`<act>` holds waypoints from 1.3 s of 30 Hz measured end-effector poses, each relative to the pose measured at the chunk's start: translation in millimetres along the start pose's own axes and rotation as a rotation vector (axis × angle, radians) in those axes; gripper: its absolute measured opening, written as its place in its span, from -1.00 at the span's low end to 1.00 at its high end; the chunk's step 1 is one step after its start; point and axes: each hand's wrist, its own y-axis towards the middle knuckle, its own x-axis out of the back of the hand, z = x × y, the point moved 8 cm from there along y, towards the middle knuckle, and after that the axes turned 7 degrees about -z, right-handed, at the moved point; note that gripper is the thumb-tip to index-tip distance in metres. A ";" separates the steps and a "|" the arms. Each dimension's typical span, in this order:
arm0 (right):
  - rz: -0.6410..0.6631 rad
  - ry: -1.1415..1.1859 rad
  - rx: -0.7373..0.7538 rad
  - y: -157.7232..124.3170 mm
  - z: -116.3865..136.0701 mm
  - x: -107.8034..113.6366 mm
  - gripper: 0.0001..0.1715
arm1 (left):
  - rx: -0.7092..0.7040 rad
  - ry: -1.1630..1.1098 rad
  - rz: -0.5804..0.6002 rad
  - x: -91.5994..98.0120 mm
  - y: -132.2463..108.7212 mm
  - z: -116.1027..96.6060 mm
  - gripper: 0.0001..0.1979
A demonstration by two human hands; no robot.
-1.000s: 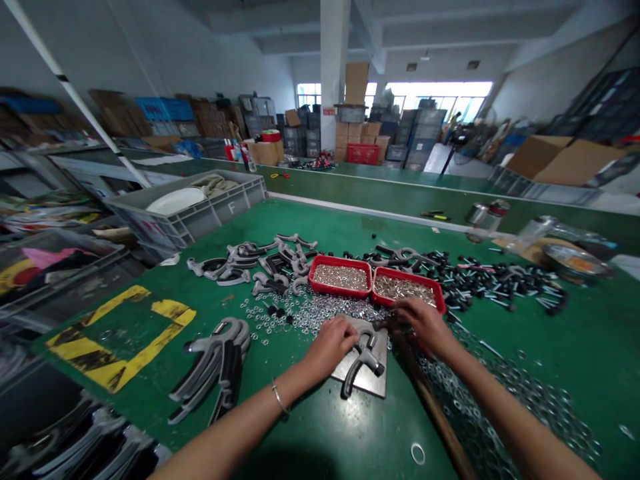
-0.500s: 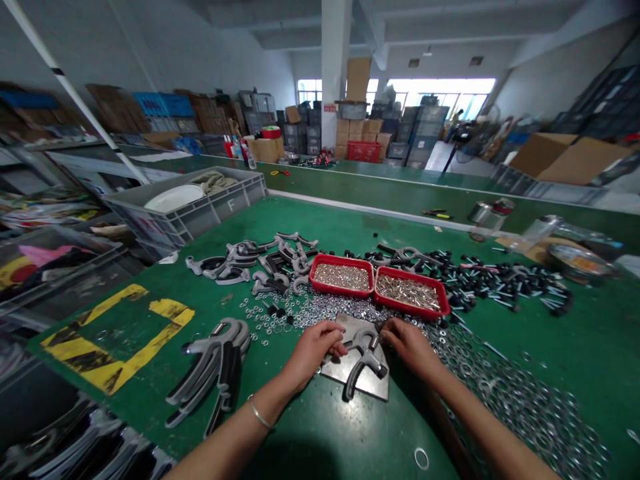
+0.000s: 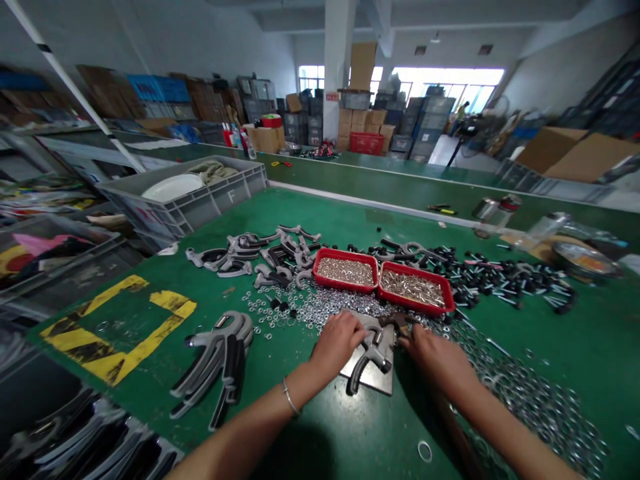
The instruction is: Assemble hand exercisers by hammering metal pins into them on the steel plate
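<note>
A hand grip trainer (image 3: 373,360) lying flat on a steel plate (image 3: 373,383), right between the two hands. Long shape of the grip running from about 1 o'clock down to 7 o'clock, with the dark top end at 1 o'clock and the free handle tip at 7 o'clock.

Left hand (image 3: 337,343) at 10 o'clock from the grip, right on top of its upper part. Left fingers (image 3: 356,331) close together, curled over the grip and clamped on it.

Right hand (image 3: 437,357) at 3 o'clock, lower and a bit farther out. Right fingers (image 3: 411,339) close together, up by the dark top end, at 2 o'clock from the middle of the grip. Hard to tell if clamped or only touching.

Left hand nearer. Lots of small washers (image 3: 320,310) at 11 o'clock, on the green surface (image 3: 310,440).
</note>
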 end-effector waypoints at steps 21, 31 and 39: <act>0.071 0.397 -0.060 -39.8 -14.3 4.5 -0.64 | -0.425 0.426 0.135 -42.2 -8.0 -17.0 -0.68; 0.067 0.448 -0.052 -45.4 -7.5 19.1 -0.59 | -0.136 0.318 0.031 -21.1 -21.6 -4.3 -0.21; 0.140 0.428 -0.065 -46.4 3.5 7.2 -0.63 | 0.092 0.302 0.036 -25.2 -40.5 -3.9 -0.01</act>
